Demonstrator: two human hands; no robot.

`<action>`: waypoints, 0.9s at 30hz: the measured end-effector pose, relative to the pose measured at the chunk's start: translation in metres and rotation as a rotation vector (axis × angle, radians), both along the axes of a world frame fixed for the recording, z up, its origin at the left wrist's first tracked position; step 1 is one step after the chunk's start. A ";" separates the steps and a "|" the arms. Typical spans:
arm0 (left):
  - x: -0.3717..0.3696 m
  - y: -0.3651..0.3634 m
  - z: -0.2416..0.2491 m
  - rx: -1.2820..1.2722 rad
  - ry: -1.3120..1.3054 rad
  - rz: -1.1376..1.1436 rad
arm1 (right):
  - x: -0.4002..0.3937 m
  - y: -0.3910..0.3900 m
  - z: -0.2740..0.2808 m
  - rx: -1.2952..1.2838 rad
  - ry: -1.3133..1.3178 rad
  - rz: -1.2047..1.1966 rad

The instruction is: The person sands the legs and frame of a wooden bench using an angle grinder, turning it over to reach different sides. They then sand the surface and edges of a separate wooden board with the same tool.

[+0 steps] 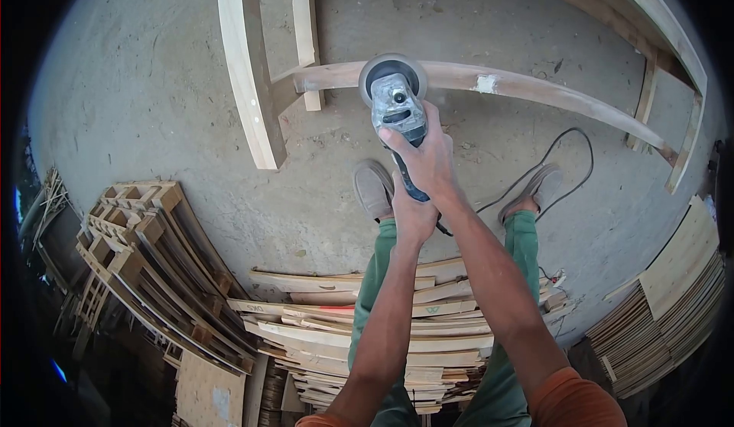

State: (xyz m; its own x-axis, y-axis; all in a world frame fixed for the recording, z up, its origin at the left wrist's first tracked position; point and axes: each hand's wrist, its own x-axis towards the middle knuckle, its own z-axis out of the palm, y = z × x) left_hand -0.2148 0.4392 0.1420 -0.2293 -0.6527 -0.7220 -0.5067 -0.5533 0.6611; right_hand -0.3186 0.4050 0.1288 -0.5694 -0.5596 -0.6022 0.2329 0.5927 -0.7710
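Observation:
An angle grinder [399, 110] with a round sanding disc [419, 75] rests over a long wooden rail [550, 94]. The disc overlaps the rail toward its left end, and a pale patch shows on the wood to the right of it. My right hand [430, 152] is wrapped round the grinder's body just behind the head. Lower down, my left hand [415, 214] closes on the rear handle. Some of the fingers of both hands are hidden behind the tool. At its left end the rail meets an upright wooden frame [248, 68].
The grinder's black cord [590, 159] loops on the concrete floor [321, 198] round my right shoe [535, 190]. Stacked boards [451, 343] lie behind my legs. Wooden pallets [160, 259] lean at the left, and plywood sheets [677, 266] are piled at the right.

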 end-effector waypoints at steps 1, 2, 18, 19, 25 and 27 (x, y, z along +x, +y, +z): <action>-0.008 0.003 0.005 0.036 -0.002 -0.027 | -0.007 0.007 0.002 -0.007 -0.003 0.007; -0.012 0.007 0.010 0.078 -0.006 -0.057 | -0.013 0.016 0.006 0.019 -0.003 -0.048; -0.052 0.033 0.008 0.072 -0.036 -0.160 | -0.059 0.048 0.011 0.039 -0.062 -0.148; -0.063 0.043 0.011 0.019 -0.021 -0.179 | -0.065 0.062 0.008 0.035 -0.003 -0.153; -0.093 0.081 0.014 0.144 -0.064 -0.394 | -0.096 0.126 0.006 0.016 -0.004 -0.364; -0.096 0.092 0.013 0.047 0.002 -0.385 | -0.097 0.131 0.003 0.003 0.103 -0.358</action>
State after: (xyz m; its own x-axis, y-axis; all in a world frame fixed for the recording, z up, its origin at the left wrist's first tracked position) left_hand -0.3110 0.5308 0.1552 -0.4529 -0.4846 -0.7484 -0.6819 -0.3525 0.6409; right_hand -0.4157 0.5363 0.1315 -0.7865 -0.3121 -0.5329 0.3472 0.4901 -0.7995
